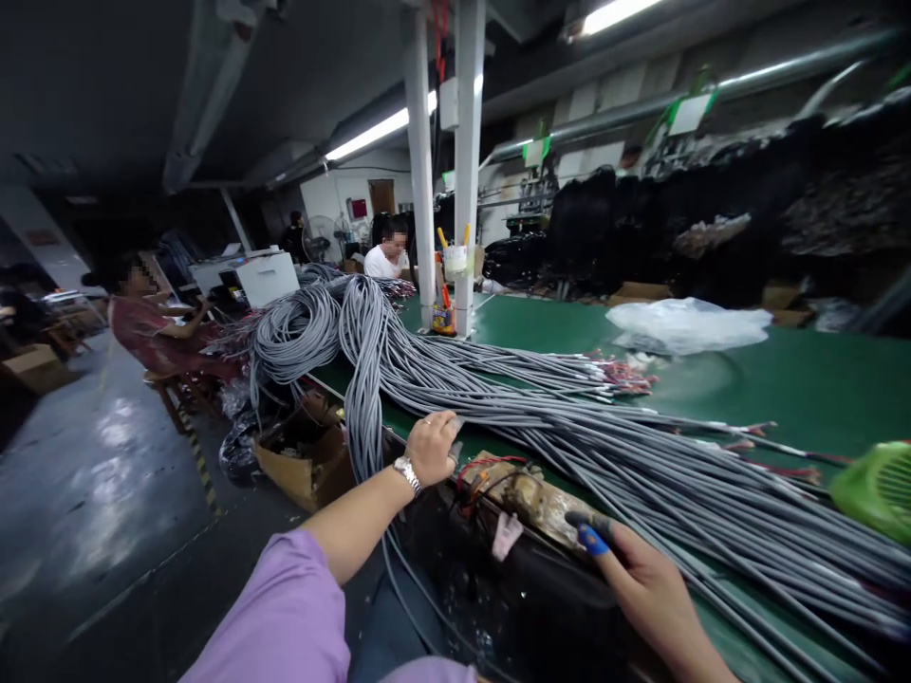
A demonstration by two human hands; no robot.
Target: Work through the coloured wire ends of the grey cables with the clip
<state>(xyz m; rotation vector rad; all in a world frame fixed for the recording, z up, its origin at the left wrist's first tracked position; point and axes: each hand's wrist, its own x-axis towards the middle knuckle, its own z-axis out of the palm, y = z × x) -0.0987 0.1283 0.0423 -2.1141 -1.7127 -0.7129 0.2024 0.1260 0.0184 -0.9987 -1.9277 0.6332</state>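
Observation:
My left hand (pixel 431 450), with a metal watch on its wrist, is curled at the near edge of the table, beside a long bundle of grey cables (pixel 484 398). Grey covers show on its fingertips; whatever lies inside the fingers is hidden. Lower right, my right hand (pixel 644 574) has thumb and forefinger close together in a pinch, one tip covered in blue and the other dark. I cannot make out anything between them. Between the hands sits a worn board (pixel 562 512) with red and black wires and a pink clip (pixel 507 537).
The cables drape over the edge of a green table (pixel 541 323). A cardboard box (pixel 291 465) stands below. White posts (pixel 466 190) rise from the table near a clear plastic bag (pixel 687 324). A green plastic object (pixel 875 489) is at right. People sit at left and behind.

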